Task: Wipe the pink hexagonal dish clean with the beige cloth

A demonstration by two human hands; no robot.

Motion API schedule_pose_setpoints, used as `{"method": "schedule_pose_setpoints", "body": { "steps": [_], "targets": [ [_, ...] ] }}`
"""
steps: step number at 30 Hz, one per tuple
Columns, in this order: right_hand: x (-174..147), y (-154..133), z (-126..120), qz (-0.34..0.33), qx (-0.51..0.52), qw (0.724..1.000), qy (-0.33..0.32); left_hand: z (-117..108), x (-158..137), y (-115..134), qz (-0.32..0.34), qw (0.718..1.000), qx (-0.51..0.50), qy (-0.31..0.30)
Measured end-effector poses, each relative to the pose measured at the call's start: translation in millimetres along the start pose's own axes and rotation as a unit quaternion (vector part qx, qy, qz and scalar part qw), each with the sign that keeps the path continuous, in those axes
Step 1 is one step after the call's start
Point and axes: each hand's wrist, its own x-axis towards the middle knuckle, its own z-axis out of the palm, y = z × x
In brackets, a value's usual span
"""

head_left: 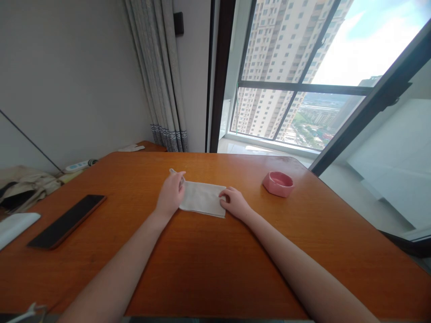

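Observation:
A white cloth (203, 198), folded into a rectangle with layered edges, lies on the wooden table (202, 264) between my hands. It could be thick tissue; the material is hard to tell. My left hand (171, 193) is closed around its left end, and a small white tip pokes out above the thumb. At the right edge, my right hand (234, 202) has its fingers curled, with thumb and fingertips on the cloth's border. The left fingers are mostly hidden behind the back of that hand.
A pink angular bowl (279, 184) stands at the right. To the left lies a long black slab (69, 220), with a white object (16, 226) beside it at the table's edge. A power strip (78, 166) and piled fabric (23, 181) are farther left. A large window is beyond.

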Motion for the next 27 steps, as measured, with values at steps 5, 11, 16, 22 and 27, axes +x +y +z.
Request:
{"method": "schedule_pose_setpoints", "body": {
  "steps": [5, 11, 16, 22, 27],
  "targets": [
    [2.8, 5.1, 9.0, -0.017, 0.051, 0.999, 0.003, 34.1, -16.9, 50.1, 0.195, 0.955, -0.113, -0.194],
    [4.4, 13.1, 10.0, -0.015, 0.093, 0.996, 0.011, 48.6, -24.8, 57.4, 0.195, 0.952, -0.136, -0.193],
    [7.6, 16.1, 10.3, 0.019, 0.184, 0.983, 0.011, 48.7, -26.4, 61.9, 0.167, 0.961, -0.141, -0.171],
    [7.6, 13.7, 6.1, 0.065, 0.179, 0.976, 0.103, 31.5, -20.8, 64.3, 0.185, 0.944, -0.164, -0.219],
    [-1.9, -7.9, -6.2, -0.041, 0.099, 0.983, 0.149, 28.3, -9.5, 33.8, 0.081, 0.976, -0.072, -0.19]
  ]
}}
